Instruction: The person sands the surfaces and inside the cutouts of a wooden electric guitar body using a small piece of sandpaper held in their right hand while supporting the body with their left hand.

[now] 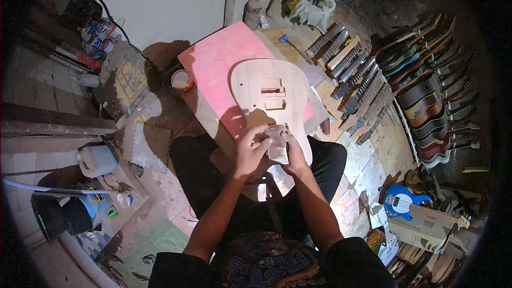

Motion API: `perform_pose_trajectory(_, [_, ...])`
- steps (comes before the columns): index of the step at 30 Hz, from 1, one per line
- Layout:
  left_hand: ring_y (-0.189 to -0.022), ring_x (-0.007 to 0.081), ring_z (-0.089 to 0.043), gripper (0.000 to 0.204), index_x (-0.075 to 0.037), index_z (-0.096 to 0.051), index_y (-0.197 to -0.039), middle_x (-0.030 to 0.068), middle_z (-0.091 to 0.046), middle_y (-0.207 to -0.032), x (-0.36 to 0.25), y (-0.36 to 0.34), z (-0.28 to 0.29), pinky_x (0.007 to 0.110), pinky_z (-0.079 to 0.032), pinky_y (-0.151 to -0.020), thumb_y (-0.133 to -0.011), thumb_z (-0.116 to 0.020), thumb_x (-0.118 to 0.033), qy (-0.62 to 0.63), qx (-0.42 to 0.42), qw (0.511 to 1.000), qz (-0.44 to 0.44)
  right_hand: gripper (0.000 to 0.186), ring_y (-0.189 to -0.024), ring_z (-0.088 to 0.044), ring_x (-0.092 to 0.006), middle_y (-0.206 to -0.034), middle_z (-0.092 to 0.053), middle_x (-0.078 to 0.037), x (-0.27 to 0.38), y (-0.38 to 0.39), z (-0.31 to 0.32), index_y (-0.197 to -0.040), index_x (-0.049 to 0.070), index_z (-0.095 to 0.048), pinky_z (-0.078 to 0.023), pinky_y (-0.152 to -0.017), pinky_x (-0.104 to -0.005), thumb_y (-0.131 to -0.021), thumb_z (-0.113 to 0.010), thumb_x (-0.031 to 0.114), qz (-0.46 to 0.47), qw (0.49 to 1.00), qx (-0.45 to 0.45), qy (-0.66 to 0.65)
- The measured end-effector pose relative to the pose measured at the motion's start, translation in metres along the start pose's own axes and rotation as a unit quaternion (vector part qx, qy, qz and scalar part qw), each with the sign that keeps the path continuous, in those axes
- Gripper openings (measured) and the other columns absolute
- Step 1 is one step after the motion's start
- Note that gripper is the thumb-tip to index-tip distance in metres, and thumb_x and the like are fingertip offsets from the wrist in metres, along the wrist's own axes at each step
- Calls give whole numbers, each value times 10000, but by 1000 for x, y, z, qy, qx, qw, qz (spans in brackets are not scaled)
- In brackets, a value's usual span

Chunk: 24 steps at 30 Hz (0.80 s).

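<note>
A pale, unfinished wooden guitar body with cut-out pickup cavities lies in front of me, its far part over a pink board. Above its near end, a piece of sandpaper, brownish with a lighter lower part, is held between both hands. My left hand pinches its left side with fingers bent. Along the right edge, my right hand grips it, thumb on top. The near edge of the guitar body is partly hidden by my hands and the sandpaper.
An open round can stands left of the board. Several guitar necks lie to the right, beside a rack of guitar bodies. A small blue guitar sits at lower right. A white plastic bag is at the back.
</note>
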<state>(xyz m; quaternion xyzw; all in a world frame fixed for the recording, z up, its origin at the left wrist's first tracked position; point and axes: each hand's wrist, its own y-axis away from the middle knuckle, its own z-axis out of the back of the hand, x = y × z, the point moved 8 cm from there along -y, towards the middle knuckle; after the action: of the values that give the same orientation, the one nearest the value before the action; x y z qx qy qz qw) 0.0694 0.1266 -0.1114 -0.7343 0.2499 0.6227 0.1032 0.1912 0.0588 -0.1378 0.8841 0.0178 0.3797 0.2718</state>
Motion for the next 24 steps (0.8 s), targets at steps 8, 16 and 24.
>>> perform_pose_trajectory(8, [-1151,185,-642,529,-8,-623,-1355,112,-686,-1230,2,-8,4,331,-526,-970,-864,-805,-90,-57,61,996,-15,604,-1107,-672,-285,-1275,-665,-130,-24,2,17,-1383,67,-566,-554,-951,-430,-927,-615,460,-50,995,-5,-91])
perform_pose_trajectory(16, [-1189,336,-608,738,-23,-566,-1394,184,-647,-1263,64,-15,60,451,-482,-1027,-757,-877,-228,-292,-65,953,-56,310,-912,-641,-202,-1019,-655,-102,23,-35,20,-1219,-11,-561,-521,-813,-313,-929,-609,86,130,940,-92,301])
perform_pose_trajectory(24, [-1243,437,-552,897,-33,-529,-1453,248,-596,-1305,92,-3,56,498,-462,-1054,-680,-911,-281,-371,17,928,23,287,-880,-617,-342,-1006,-616,-187,-18,-74,18,-1138,48,-638,-498,-750,-442,-895,-672,198,222,685,-179,671])
